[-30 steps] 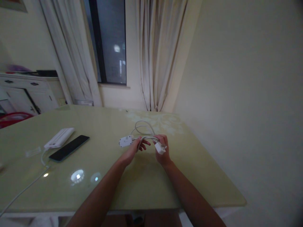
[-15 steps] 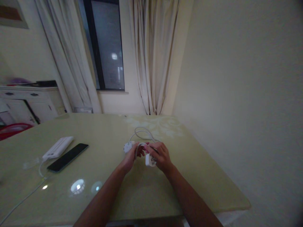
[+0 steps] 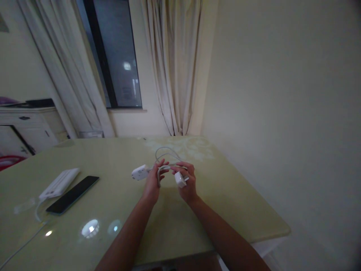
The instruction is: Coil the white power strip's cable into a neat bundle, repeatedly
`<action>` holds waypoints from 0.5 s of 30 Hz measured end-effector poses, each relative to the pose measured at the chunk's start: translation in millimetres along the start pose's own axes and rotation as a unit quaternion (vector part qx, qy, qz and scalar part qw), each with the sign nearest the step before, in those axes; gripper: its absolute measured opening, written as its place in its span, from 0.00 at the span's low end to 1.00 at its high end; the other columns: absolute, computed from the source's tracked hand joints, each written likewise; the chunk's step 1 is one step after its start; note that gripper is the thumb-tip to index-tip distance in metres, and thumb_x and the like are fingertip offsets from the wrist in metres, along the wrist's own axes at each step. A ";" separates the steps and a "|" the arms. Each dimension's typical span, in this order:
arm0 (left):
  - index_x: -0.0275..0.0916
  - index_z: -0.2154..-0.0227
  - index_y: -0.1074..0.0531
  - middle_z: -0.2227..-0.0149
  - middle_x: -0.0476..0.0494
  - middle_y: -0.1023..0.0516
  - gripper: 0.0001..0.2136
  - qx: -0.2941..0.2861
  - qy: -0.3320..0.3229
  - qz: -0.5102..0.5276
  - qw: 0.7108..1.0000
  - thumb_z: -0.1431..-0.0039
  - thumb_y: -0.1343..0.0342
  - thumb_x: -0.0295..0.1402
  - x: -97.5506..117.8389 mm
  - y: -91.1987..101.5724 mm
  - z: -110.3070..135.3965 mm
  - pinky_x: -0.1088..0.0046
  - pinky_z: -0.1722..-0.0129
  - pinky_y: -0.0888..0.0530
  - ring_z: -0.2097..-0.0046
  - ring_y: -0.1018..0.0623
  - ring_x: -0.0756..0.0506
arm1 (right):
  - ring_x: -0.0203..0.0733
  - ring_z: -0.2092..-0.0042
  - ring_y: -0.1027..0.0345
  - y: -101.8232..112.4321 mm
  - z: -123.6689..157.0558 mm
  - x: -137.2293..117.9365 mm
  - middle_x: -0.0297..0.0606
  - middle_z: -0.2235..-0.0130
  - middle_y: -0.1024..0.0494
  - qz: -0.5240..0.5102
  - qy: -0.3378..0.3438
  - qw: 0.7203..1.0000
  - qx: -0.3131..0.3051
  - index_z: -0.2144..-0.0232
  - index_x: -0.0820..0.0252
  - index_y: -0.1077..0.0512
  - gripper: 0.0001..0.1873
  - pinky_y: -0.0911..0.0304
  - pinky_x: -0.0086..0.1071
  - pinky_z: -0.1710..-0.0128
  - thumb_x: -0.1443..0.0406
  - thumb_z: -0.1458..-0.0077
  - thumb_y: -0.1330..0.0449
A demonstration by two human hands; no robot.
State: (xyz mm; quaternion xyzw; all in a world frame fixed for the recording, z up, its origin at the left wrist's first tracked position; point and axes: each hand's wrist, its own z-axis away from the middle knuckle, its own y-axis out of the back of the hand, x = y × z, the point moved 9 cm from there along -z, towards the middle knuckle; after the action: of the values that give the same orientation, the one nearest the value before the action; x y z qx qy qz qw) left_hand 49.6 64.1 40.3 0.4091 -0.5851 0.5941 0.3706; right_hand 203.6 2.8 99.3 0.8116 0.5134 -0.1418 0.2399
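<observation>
A white cord (image 3: 166, 153) with a small white socket block (image 3: 139, 173) at one end and a white plug (image 3: 180, 179) at the other lies looped on the pale green table (image 3: 118, 195). My left hand (image 3: 153, 181) pinches loops of the cord just right of the socket block. My right hand (image 3: 186, 182) is closed around the plug end and the cord beside it. Both hands hover just above the tabletop, close together.
A white power bank (image 3: 58, 183) and a dark phone (image 3: 72, 189) lie at the table's left, with a thin cable (image 3: 24, 244) trailing toward the near edge. Curtains (image 3: 172, 67), a dark window and a white cabinet (image 3: 25, 126) stand behind. A bare wall borders the right.
Both hands stayed together on the cord, gathering its loops. The plug turned in my right hand. The socket block slid a little left of my left hand. The camera swung right.
</observation>
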 end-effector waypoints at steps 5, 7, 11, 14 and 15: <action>0.39 0.49 0.23 0.45 0.38 0.21 0.22 0.087 0.013 0.023 0.996 0.36 0.53 0.45 3.1 33.6 -15.6 0.70 0.60 0.33 0.53 0.21 0.45 | 0.47 0.50 0.30 11.5 -6.6 -8.9 0.41 0.56 0.23 -0.028 -0.013 0.998 0.059 0.58 0.51 0.19 0.10 0.37 0.47 0.45 0.66 0.38 0.40; 0.38 0.53 0.22 0.47 0.38 0.20 0.20 0.141 0.009 0.060 0.988 0.36 0.53 0.41 7.2 60.0 -24.1 0.72 0.64 0.33 0.59 0.20 0.48 | 0.46 0.51 0.28 28.7 -12.8 6.5 0.42 0.57 0.22 -0.076 -0.068 0.987 0.125 0.62 0.55 0.21 0.07 0.36 0.45 0.46 0.63 0.37 0.39; 0.37 0.59 0.21 0.49 0.39 0.19 0.19 0.264 -0.040 0.088 0.960 0.36 0.56 0.38 19.4 112.5 -29.2 0.75 0.67 0.34 0.65 0.21 0.52 | 0.43 0.57 0.26 76.8 -11.0 65.7 0.41 0.61 0.20 -0.182 -0.216 0.902 0.326 0.65 0.61 0.25 0.15 0.31 0.40 0.52 0.54 0.40 0.38; 0.36 0.59 0.21 0.53 0.36 0.17 0.22 0.203 -0.087 0.033 0.975 0.37 0.54 0.47 28.3 103.9 -32.4 0.74 0.64 0.32 0.61 0.20 0.48 | 0.39 0.62 0.25 93.8 -7.4 104.1 0.39 0.64 0.20 -0.235 -0.283 0.851 0.375 0.66 0.61 0.28 0.19 0.29 0.32 0.62 0.50 0.44 0.38; 0.36 0.58 0.21 0.54 0.36 0.17 0.24 0.181 -0.096 0.011 0.979 0.38 0.53 0.49 29.2 97.0 -32.3 0.73 0.65 0.32 0.62 0.19 0.48 | 0.38 0.63 0.25 99.4 -4.0 114.5 0.37 0.65 0.21 -0.243 -0.298 0.836 0.391 0.66 0.60 0.29 0.19 0.30 0.29 0.65 0.49 0.45 0.37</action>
State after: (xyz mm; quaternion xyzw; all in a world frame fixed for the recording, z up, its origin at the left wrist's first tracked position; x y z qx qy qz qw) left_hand -52.7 91.3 29.8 0.5180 -0.5049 0.6524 0.2260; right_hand 342.7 57.1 72.4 0.6053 0.4997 -0.6197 0.0017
